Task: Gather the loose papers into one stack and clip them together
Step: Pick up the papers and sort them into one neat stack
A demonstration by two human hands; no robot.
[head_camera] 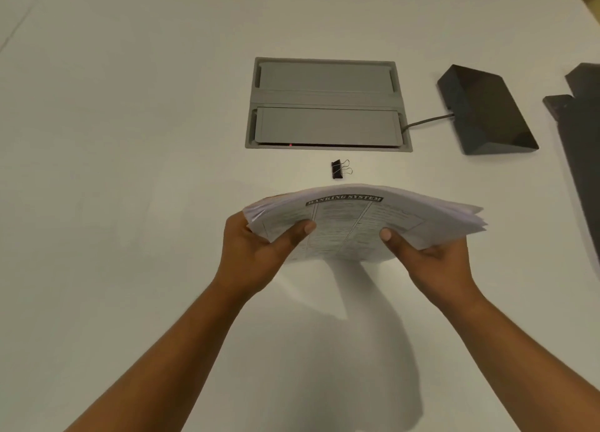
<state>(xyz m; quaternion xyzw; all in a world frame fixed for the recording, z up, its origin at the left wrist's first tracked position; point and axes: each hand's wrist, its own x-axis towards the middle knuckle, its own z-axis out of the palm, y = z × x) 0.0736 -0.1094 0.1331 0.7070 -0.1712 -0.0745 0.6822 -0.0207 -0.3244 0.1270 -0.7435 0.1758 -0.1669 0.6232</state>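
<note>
Mostly illegible small print on paper stack

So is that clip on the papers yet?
Off: the clip lies on the table, apart from the held papers.

Top sheet of paper stack: black banner heading "BANKING SYSTEM"; body print illegible.

— What is the surface like?
— White and smooth. A grey box with two flaps is sunk in its far middle.
— And near the right edge?
— A black wedge with a cord.
</note>
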